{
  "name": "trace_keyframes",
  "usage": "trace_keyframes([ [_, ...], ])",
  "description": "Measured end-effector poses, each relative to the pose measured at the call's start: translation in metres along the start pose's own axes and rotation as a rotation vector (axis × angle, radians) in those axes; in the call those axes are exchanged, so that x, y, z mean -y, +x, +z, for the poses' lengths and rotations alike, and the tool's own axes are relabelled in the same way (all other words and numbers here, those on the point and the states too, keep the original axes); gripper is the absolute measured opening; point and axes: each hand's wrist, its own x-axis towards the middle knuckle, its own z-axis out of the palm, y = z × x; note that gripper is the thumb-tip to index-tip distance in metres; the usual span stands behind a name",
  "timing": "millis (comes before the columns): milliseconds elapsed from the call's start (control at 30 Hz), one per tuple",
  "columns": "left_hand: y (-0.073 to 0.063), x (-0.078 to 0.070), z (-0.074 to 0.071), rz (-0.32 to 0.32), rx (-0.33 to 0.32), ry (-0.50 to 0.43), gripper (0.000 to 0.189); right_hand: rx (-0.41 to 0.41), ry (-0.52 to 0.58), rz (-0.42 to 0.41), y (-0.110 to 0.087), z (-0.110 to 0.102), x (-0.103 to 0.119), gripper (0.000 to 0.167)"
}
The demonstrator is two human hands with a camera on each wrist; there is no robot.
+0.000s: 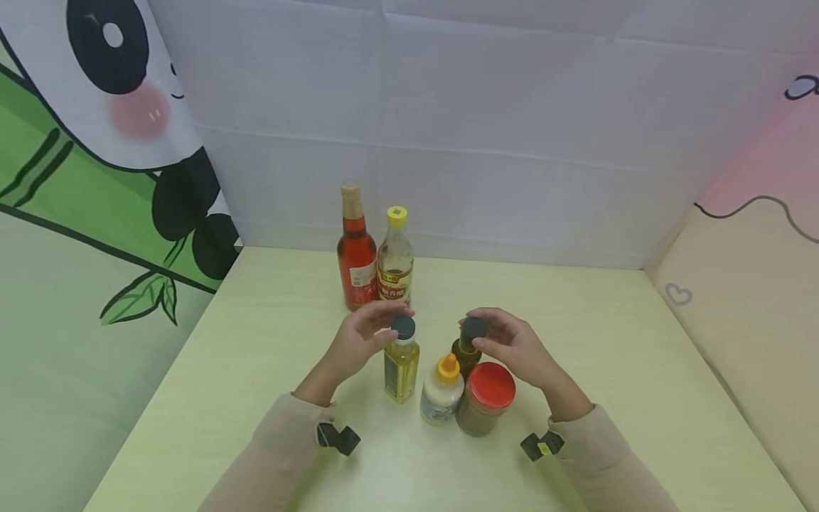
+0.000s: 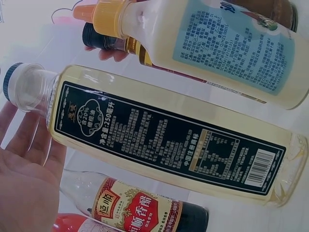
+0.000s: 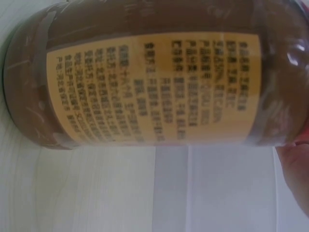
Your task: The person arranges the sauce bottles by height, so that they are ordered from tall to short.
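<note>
Left hand [image 1: 366, 336] grips the oil bottle [image 1: 401, 371] by its cap, right hand [image 1: 517, 347] the dark bottle [image 1: 467, 355], both forward of the table's [image 1: 608, 320] back edge; I should hold them upright, clear of the jar [image 1: 486, 397].

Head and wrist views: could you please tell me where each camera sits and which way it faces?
Head: on the person's head, looking forward and down at the table; left hand, right hand and both sleeves show.
Left wrist: on that wrist, facing the olive-oil blend bottle; part of the left hand shows, plus right fingertips beyond.
Right wrist: on that wrist, facing the red-lidded jar; part of one digit shows.
Head and left wrist share that bottle.
</note>
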Motion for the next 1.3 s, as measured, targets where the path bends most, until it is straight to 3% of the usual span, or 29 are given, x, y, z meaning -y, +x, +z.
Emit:
trace_keyframes([
  [367, -0.0035, -0.0008, 0.0, -0.049, -0.013, 0.02, 0.044, -0.01, -0.004, 0.019, -0.0009, 0.0011, 0.0001, 0.04],
  [667, -0.0053, -0.0039, 0.0024, -0.128, -0.044, 0.082, 0.043, -0.016, 0.0, 0.036, -0.0013, 0.0016, -0.0006, 0.039],
  [1300, -0.0054, -0.0088, 0.0073, -0.194, -0.082, 0.163, 0.039, -0.019, -0.009, 0.026, -0.0007, 0.0022, 0.0007, 0.038],
])
